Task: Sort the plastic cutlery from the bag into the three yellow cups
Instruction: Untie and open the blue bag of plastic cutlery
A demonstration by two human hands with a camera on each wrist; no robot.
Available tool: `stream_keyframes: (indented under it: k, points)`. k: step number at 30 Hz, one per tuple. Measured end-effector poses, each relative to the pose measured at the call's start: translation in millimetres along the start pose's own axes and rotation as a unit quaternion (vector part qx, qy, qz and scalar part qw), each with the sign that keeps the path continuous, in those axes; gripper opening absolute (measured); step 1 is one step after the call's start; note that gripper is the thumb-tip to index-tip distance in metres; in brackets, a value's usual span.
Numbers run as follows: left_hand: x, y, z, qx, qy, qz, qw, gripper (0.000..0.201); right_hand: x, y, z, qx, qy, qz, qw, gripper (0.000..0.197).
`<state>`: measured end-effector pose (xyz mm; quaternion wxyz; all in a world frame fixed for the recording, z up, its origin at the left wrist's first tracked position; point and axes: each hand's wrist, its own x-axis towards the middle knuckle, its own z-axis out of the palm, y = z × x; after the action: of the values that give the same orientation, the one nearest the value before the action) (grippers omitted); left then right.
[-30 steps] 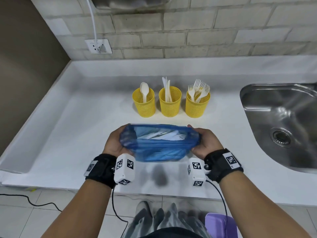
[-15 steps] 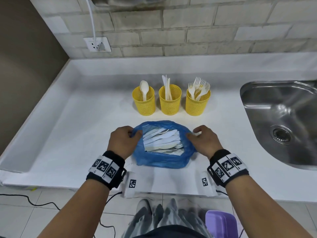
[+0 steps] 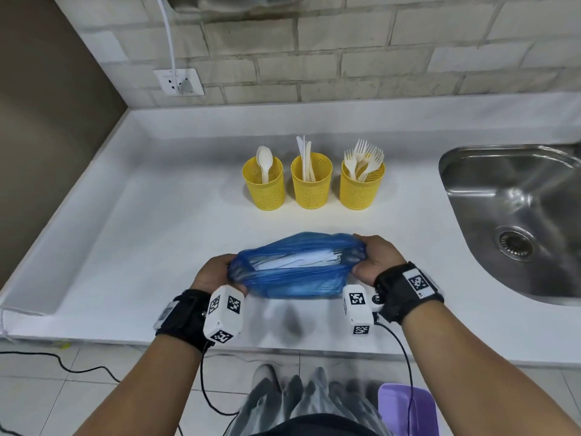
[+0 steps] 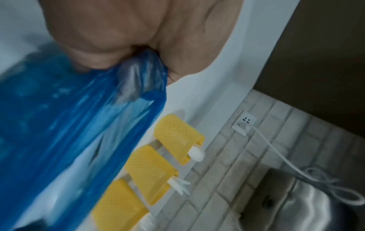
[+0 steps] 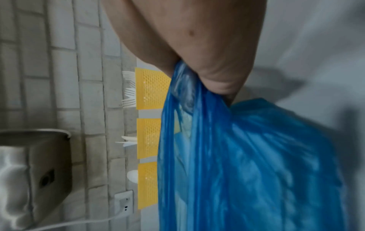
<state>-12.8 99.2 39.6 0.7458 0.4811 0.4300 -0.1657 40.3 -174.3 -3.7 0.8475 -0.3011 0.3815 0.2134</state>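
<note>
Open desk (image 3: 157, 247) between the blue bag (image 3: 295, 278) and the row of three yellow cups: clear lane for a grip reaching forward. Left of the spoon cup (image 3: 264, 187), wide bare surface out to the raised desk edge. Cups stand close together, narrow gaps between them; knife cup (image 3: 311, 184) in the middle, fork cup (image 3: 361, 187) on the right. Cutlery sticks up above each rim, so entry from above is partly blocked, most in the fork cup. Sink (image 3: 518, 221) drops away on the right. Brick wall (image 3: 345, 58) behind the cups.
</note>
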Motion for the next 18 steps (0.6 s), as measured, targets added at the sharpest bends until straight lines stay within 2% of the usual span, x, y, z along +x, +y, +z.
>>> stream_keyframes:
  k: [2, 4, 6, 7, 8, 10, 12, 13, 14, 15, 16, 18]
  points:
    - [-5, -1, 0, -0.001, -0.032, -0.033, 0.999, 0.028, -1, -3, 8, -0.035, -0.010, -0.039, 0.999, 0.025]
    - [-9, -1, 5, 0.057, -0.074, 0.004, 0.996, 0.034, -9, -9, 22, -0.063, -0.047, -0.094, 0.993, 0.024]
    - [-14, -4, 10, 0.232, -0.068, 0.086, 0.966, 0.039, -17, -17, 38, -0.134, -0.075, -0.168, 0.974, 0.010]
    - [-11, -6, 11, 0.331, -0.035, 0.131, 0.934, 0.042, -19, -21, 45, -0.222, -0.065, -0.205, 0.951, 0.005]
    - [-10, -6, 13, 0.414, 0.000, 0.185, 0.892, 0.045, -20, -23, 48, -0.332, -0.042, -0.234, 0.913, 0.023]
    - [-8, -2, 17, 0.500, 0.038, 0.282, 0.818, 0.052, -24, -25, 49, -0.547, 0.027, -0.274, 0.791, 0.052]
    - [-5, 2, 22, 0.532, 0.047, 0.329, 0.779, 0.057, -33, -20, 41, -0.669, 0.091, -0.304, 0.672, 0.067]
    - [-3, 3, 25, 0.551, 0.049, 0.333, 0.764, 0.055, -35, -16, 35, -0.703, 0.108, -0.304, 0.634, 0.075]
    - [-1, 3, 26, 0.569, 0.049, 0.329, 0.752, 0.050, -40, -11, 29, -0.730, 0.116, -0.283, 0.612, 0.082]
    - [1, 3, 27, 0.576, 0.057, 0.325, 0.748, 0.041, -43, -4, 25, -0.747, 0.117, -0.248, 0.606, 0.084]
    - [3, 4, 27, 0.579, 0.065, 0.324, 0.745, 0.031, -42, 2, 20, -0.751, 0.108, -0.213, 0.615, 0.078]
    - [4, 7, 26, 0.577, 0.067, 0.335, 0.742, 0.024, -40, 9, 15, -0.739, 0.078, -0.180, 0.645, 0.046]
